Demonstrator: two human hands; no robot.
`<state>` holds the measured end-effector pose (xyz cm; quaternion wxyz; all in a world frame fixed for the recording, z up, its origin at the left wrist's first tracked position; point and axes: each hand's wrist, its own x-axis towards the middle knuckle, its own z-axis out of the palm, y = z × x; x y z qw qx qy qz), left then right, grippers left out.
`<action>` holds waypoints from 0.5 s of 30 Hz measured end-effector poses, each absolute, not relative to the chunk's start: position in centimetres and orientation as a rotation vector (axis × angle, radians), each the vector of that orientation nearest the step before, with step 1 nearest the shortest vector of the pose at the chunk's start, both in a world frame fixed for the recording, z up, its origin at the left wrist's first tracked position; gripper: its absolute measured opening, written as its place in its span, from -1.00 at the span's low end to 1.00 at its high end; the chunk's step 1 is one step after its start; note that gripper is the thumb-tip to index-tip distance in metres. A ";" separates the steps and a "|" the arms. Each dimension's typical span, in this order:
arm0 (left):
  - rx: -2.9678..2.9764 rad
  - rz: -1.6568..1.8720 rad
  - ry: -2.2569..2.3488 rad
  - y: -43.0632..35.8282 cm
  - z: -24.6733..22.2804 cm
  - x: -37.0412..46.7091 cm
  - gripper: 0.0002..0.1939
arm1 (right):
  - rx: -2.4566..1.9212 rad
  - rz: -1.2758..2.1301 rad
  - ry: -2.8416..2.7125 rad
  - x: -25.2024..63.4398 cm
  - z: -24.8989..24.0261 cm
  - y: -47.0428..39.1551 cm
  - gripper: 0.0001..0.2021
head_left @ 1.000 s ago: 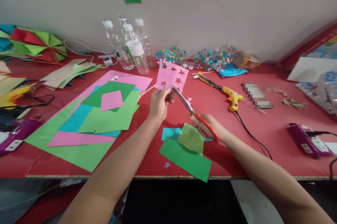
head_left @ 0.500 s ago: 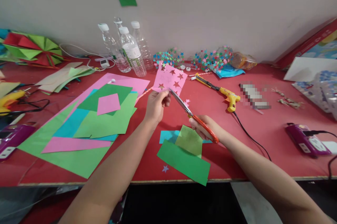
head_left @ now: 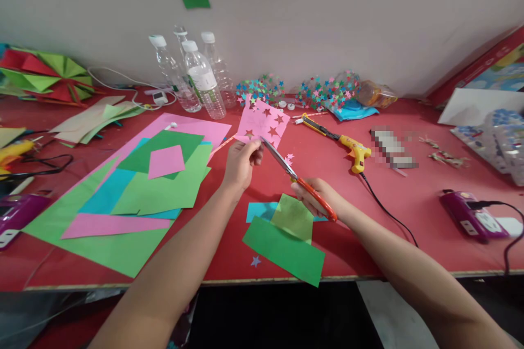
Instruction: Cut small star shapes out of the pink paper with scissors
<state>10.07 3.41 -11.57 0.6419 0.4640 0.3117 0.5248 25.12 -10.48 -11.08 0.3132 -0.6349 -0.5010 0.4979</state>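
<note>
Pink paper (head_left: 256,114) with several star-shaped holes is at the middle of the view, its lower edge pinched by my left hand (head_left: 241,162). Orange-handled scissors (head_left: 282,162) are in my right hand (head_left: 314,195), fingers wrapped round the handles. The blades point up and left, with their tips at the paper by my left fingertips. Whether the blades are parted is too small to tell. Small pink star cutouts (head_left: 289,159) lie just right of the blades. Below my hands are a dark green piece of paper (head_left: 284,250) and a light green piece (head_left: 292,218).
Coloured sheets (head_left: 164,196) overlap on the left of the red table (head_left: 393,240). Plastic bottles (head_left: 207,87) and star-covered clear bottles (head_left: 327,89) stand or lie along the wall. A yellow glue gun (head_left: 358,153) with a black cord lies right, near a purple power strip (head_left: 475,215).
The whole view has shifted slightly, so things sit a little further left. My hands, the scissors and the pink paper keep almost the same positions relative to each other.
</note>
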 end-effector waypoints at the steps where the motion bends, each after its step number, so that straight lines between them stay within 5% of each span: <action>1: 1.060 1.193 0.711 3.4 -11.6 10.1 -0.83 | -1.674 1.309 -1.319 25.1 -11.1 -10.5 -0.50; 15: 1.005 1.262 0.639 3.7 -11.3 9.8 -0.84 | -1.616 1.359 -1.332 25.4 -11.0 -10.4 -0.48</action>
